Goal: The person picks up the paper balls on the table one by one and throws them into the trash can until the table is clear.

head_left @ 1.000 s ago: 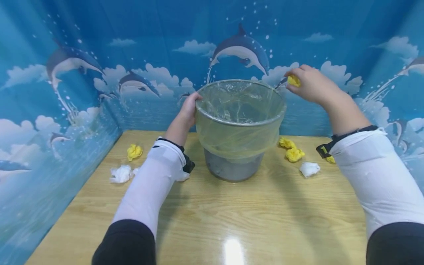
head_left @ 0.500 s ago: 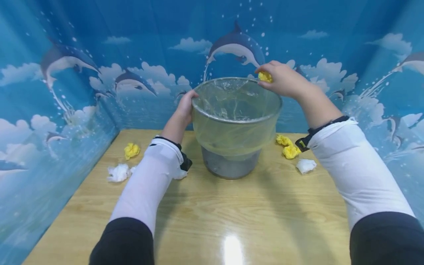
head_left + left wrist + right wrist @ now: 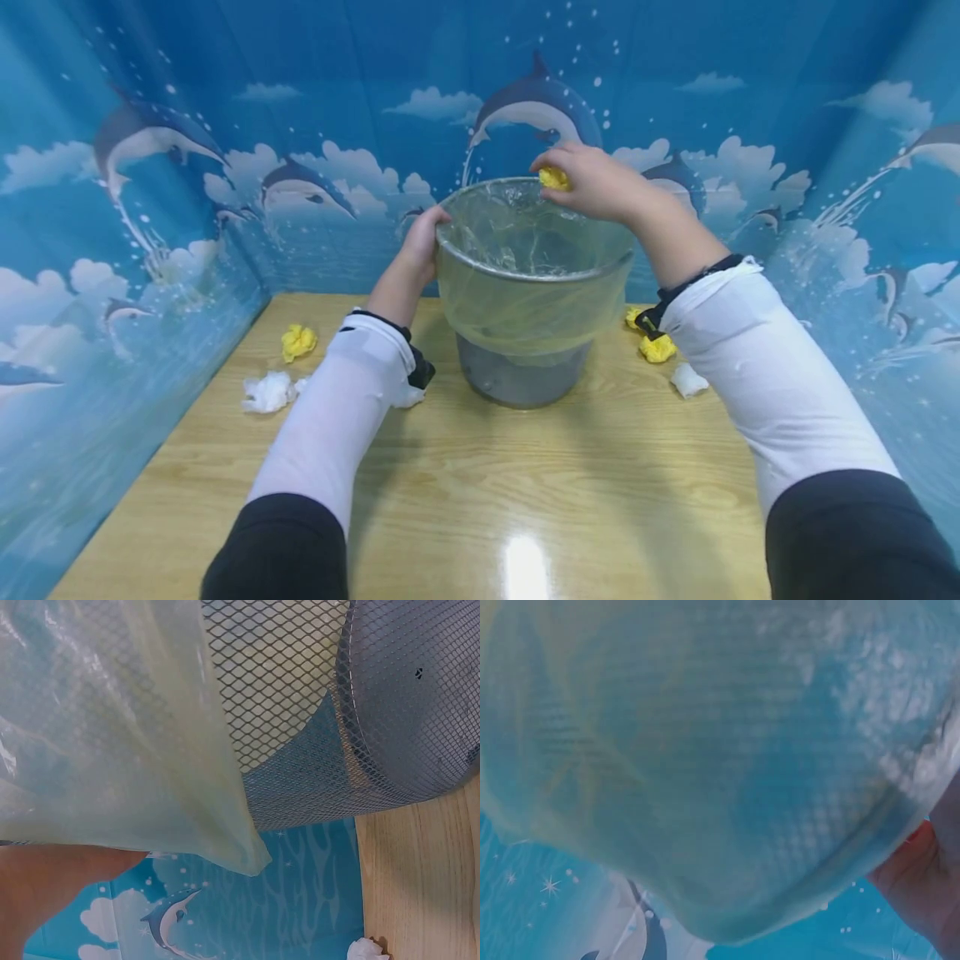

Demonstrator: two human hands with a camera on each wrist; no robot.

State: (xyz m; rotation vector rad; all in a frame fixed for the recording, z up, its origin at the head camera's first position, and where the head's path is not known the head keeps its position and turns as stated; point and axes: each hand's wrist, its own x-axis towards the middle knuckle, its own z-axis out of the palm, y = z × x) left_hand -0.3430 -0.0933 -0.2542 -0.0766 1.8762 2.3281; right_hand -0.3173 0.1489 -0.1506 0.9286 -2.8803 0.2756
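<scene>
A grey mesh trash can point(image 3: 525, 382) stands on the table, its rim and upper wall covered by a pale yellow see-through bag point(image 3: 528, 317). My left hand point(image 3: 422, 247) grips the can's left rim, thumb over the edge. Above the far right part of the opening, my right hand point(image 3: 596, 185) pinches a crumpled yellow paper ball point(image 3: 553, 178) between thumb and fingers. The left wrist view shows the bag's loose lower edge point(image 3: 225, 847) hanging over the mesh. In the right wrist view the bag point(image 3: 705, 787) hides most of the scene.
On the left lie a yellow paper ball point(image 3: 298, 342) and a white crumpled paper point(image 3: 267, 392). Yellow balls point(image 3: 657, 348) and a white one point(image 3: 687, 380) lie right of the can, partly behind my right wrist. A dolphin-print curtain point(image 3: 337, 100) encloses the table's back and sides.
My right hand has moved left with the yellow paper ball, from beside the can's right rim to over its opening. My left hand keeps its hold on the rim.
</scene>
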